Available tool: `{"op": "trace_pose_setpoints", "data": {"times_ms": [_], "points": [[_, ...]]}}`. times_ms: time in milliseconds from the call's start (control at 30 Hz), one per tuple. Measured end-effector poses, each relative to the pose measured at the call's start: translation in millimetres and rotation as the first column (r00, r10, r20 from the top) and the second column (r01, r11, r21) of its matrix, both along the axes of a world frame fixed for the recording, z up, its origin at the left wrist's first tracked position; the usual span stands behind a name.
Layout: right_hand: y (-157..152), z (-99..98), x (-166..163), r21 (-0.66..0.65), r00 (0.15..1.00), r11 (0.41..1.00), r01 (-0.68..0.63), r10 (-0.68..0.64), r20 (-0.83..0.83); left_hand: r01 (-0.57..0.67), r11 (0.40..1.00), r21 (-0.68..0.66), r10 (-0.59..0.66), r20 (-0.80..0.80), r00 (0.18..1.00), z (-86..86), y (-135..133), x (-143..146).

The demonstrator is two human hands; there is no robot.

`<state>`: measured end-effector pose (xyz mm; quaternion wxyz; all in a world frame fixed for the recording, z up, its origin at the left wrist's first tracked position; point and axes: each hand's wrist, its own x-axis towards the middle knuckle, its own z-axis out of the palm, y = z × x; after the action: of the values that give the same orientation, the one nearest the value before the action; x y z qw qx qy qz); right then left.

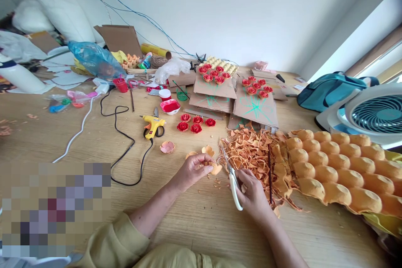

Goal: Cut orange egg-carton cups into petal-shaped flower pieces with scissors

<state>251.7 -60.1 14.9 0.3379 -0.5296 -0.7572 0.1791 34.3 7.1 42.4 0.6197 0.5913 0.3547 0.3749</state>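
Note:
My left hand (194, 172) pinches a small orange egg-carton cup (216, 168) cut into petals. Scissors (234, 190) with white handles are in my right hand (253, 196), the blades pointing up and away, just right of the cup. Two more cut orange cups lie just beyond my left fingers; the clearer petal cup (208, 150) has spread petals. To their left sits a pinkish petal cup (167, 147). Several red paper roses (196, 128) rest farther back. A heap of orange carton scraps (251, 150) spreads beyond my right hand.
Orange egg trays (342, 163) stand at right, before a fan (373, 109) and teal bag (329, 90). A yellow glue gun (153, 125) trails a black cord. A bowl of red paint (170, 106) is near cardboard sheets (256, 106) bearing red roses. Lower left is pixelated.

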Motion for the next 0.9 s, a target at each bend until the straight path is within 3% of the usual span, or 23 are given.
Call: {"op": "trace_pose_setpoints", "data": {"times_ms": [133, 267, 467, 767, 900], "points": [[-1, 5.9, 1, -0.064, 0.997, 0.998, -0.015, 0.01, -0.08, 0.017, 0.998, -0.064, -0.016, 0.027, 1.0, -4.7, 0, 1], [-1, 14.1, 0, -0.092, 0.994, 0.991, -0.1, 0.096, -0.043, 0.029, 0.998, -0.063, -0.027, 0.034, 0.999, -7.9, 0, -1], [0, 17.1, -2, -0.081, 0.978, 0.977, -0.196, 0.201, 0.056, 0.045, 0.999, -0.007, -0.044, 0.064, 0.997, -3.1, 1, -3], [-1, 18.0, -2, -0.067, 0.967, 0.978, -0.198, 0.206, 0.15, 0.018, 0.994, 0.111, -0.02, 0.014, 1.0, -9.4, 4, -4], [-1, 20.1, -2, -0.067, 0.964, 0.978, -0.2, 0.208, 0.164, 0.014, 0.99, 0.141, -0.009, -0.038, 0.999, -2.7, 3, -4]]}}
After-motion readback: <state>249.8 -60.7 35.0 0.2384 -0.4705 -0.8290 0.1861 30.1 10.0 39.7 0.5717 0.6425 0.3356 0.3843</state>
